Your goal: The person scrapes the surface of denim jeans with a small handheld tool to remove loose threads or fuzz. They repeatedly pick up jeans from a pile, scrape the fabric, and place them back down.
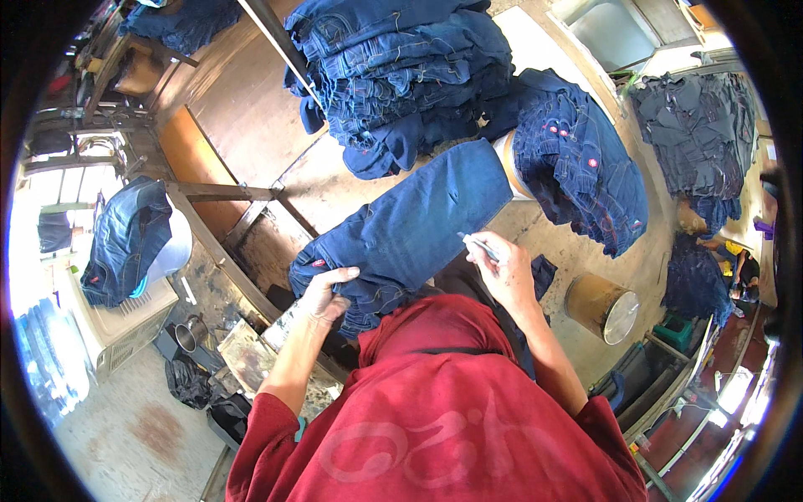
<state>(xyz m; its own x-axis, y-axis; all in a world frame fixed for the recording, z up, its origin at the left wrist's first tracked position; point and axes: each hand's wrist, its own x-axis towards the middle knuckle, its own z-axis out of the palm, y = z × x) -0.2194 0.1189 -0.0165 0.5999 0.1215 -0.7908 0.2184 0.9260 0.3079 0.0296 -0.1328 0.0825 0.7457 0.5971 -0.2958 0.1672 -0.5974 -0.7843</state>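
Note:
A pair of dark blue jeans (418, 219) lies stretched slantwise before me, with one leg reaching up to the right. My left hand (328, 294) grips it near the waist, beside a small red tag, with the thumb on top. My right hand (507, 272) is closed around a slim grey pen-like tool (480, 244). The tool's pale tip points at the lower edge of the jeans leg; whether it touches the cloth I cannot tell. Part of the waist end is hidden under my left hand.
A tall stack of folded jeans (401, 75) stands beyond. More jeans (577, 159) drape over a drum at the right. A brown drum (600, 308) sits lower right. Dark grey garments (698, 125) hang far right, near another person (744, 272). Jeans (125, 243) lie at left.

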